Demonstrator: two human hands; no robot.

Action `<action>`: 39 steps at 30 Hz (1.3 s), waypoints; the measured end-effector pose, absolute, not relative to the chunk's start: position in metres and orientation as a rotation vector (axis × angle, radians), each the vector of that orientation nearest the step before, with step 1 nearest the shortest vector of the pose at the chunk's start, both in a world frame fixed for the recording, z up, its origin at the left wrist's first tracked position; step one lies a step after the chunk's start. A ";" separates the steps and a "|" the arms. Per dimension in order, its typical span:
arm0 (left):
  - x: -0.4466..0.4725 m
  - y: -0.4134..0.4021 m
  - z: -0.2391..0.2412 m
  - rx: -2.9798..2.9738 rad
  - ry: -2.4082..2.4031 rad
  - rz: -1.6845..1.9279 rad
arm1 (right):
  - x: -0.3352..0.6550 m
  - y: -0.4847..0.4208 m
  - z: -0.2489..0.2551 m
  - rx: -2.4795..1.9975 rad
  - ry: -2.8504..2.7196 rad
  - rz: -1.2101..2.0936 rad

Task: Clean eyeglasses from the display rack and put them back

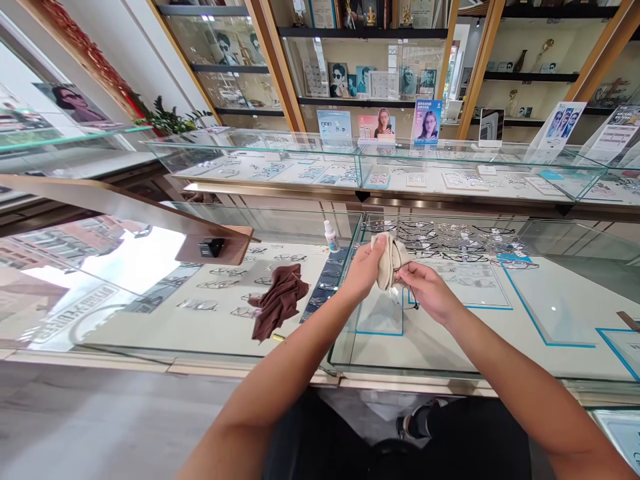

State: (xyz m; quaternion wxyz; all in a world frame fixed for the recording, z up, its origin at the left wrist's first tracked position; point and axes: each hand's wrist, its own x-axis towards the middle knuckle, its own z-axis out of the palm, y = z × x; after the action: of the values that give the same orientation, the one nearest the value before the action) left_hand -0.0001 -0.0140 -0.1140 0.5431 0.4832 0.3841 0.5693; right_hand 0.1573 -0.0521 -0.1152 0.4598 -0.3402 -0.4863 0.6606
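A beige cloth is bunched in my left hand, the thumb pressed on its upper part. It wraps around part of a pair of glasses, whose dark thin frame and one clear lens hang out below. My right hand pinches the glasses' frame at the cloth's right edge. Both hands are close together above the glass display counter. To the left, a crumpled brown cloth lies on the counter's glass top. A small white spray bottle stands behind it.
Rows of glasses rest in the counter beyond my hands. Blue-edged clear panels lie to the right. A mirror with a wooden back stands at left. Farther back are another glass showcase and shelves with pictures.
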 end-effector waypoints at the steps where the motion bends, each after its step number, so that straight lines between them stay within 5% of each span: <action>1: -0.002 -0.011 -0.115 1.096 0.894 1.337 | 0.159 -0.052 -0.113 -0.826 -1.187 1.630; 14: -0.008 0.006 -0.114 0.617 0.792 1.444 | 0.182 -0.038 -0.101 -0.813 -0.989 1.484; 30: -0.004 -0.006 -0.109 0.717 0.754 1.350 | 0.188 -0.036 -0.094 -0.777 -1.028 1.372; 33: -0.001 -0.012 -0.109 0.787 0.704 1.292 | 0.187 -0.037 -0.096 -0.882 -1.206 1.139; 39: 0.006 -0.024 -0.113 0.875 0.630 1.227 | 0.174 -0.046 -0.109 -1.313 -1.951 0.095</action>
State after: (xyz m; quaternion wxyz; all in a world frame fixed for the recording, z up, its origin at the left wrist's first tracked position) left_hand 0.0060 -0.0236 -0.1130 0.6844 0.3906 0.2812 0.5477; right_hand 0.1743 -0.0462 -0.1092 0.3840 -0.5150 -0.7655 0.0374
